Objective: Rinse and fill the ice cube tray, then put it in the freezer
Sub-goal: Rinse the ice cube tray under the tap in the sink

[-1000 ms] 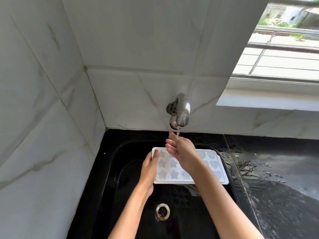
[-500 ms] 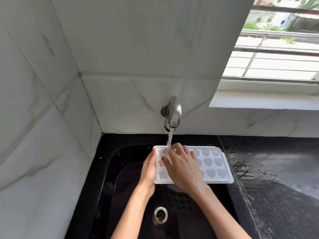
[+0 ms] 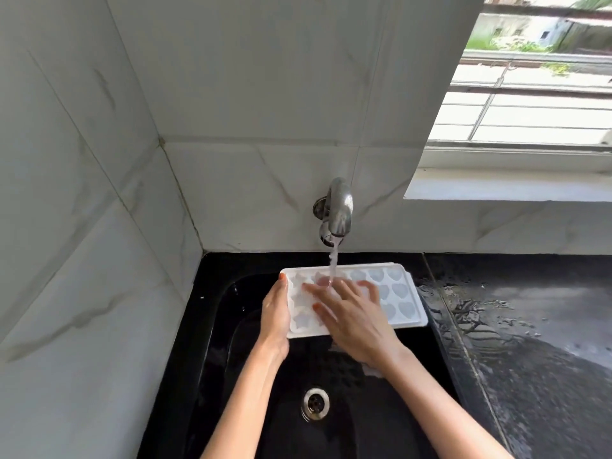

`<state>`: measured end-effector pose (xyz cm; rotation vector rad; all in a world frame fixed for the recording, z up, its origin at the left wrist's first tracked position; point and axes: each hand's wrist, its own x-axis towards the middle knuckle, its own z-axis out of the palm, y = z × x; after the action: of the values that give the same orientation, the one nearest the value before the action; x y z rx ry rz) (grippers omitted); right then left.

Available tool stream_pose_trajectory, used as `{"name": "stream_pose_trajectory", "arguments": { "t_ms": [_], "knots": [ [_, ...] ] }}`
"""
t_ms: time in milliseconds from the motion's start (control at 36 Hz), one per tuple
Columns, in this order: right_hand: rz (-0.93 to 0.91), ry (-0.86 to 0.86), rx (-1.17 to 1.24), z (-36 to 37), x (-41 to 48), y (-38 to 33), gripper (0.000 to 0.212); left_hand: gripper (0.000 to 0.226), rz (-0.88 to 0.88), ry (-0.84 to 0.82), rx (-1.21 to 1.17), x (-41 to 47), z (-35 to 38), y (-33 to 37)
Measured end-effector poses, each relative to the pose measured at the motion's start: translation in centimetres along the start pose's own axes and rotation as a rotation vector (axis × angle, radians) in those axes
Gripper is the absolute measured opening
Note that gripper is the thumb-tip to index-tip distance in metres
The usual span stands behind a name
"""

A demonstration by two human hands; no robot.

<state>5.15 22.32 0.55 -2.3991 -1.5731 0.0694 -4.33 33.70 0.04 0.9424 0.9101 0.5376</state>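
1. The rinse looked to be in progress: water [image 3: 333, 263] ran from the tap [image 3: 337, 210] onto the ice cube tray [image 3: 397, 293], which was held over the sink [image 3: 225, 326] just under the spout
2. The left hand [image 3: 275, 313] gripped the tray's left short edge; the right hand [image 3: 354, 316] lay flat on the cells, fingers straight and spread, under the stream
3. By my judgement, finishing the rinse, filling, and the freezer step all remained; no freezer was in view
4. The tray was white, smooth plastic, with star-shaped cells at the left and heart-shaped cells at the right; wet, it would probably be slippery
5. The tap was curved, polished metal; the sink was glossy black with a metal drain [image 3: 315, 403]; the dark counter [image 3: 530, 326] was streaked with water
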Motion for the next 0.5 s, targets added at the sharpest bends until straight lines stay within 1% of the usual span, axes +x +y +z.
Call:
{"name": "stream_pose_trajectory", "arguments": {
  "t_ms": [56, 111, 167, 222, 278, 361, 444, 500],
  "knots": [
    [0.011, 0.063, -0.081, 0.0, -0.1, 0.4, 0.043, 0.047, -0.012, 0.011, -0.002, 0.0, 0.0, 0.0],
    [0.065, 0.113, -0.094, 0.1, 0.0, -0.3, 0.045, 0.048, -0.022, -0.002, 0.011, -0.2, 0.3, -0.3],
    [0.14, 0.104, -0.048, 0.5, 0.2, -1.3, 0.05, 0.048, -0.029, -0.031, 0.017, -0.4, 0.6, -0.5],
    [0.176, 0.046, 0.007, 0.8, 0.3, -1.8, 0.056, 0.047, -0.028, -0.036, 0.038, -0.4, 0.6, -0.5],
    [0.13, 0.002, -0.014, 0.6, 0.1, -1.4, 0.058, 0.047, -0.022, -0.021, 0.051, 0.0, 0.2, -0.6],
    [0.033, 0.008, -0.157, -0.5, 0.2, -0.4, 0.053, 0.044, -0.009, -0.031, 0.051, 0.3, -0.3, -1.2],
    [0.041, 0.054, -0.176, -0.6, 0.3, -1.0, 0.05, 0.045, -0.011, -0.036, 0.036, 0.1, 0.0, -1.3],
    [0.071, 0.063, -0.11, 0.0, 0.1, -1.6, 0.05, 0.046, -0.003, -0.023, 0.032, 0.2, 0.3, -1.1]
  ]
}}
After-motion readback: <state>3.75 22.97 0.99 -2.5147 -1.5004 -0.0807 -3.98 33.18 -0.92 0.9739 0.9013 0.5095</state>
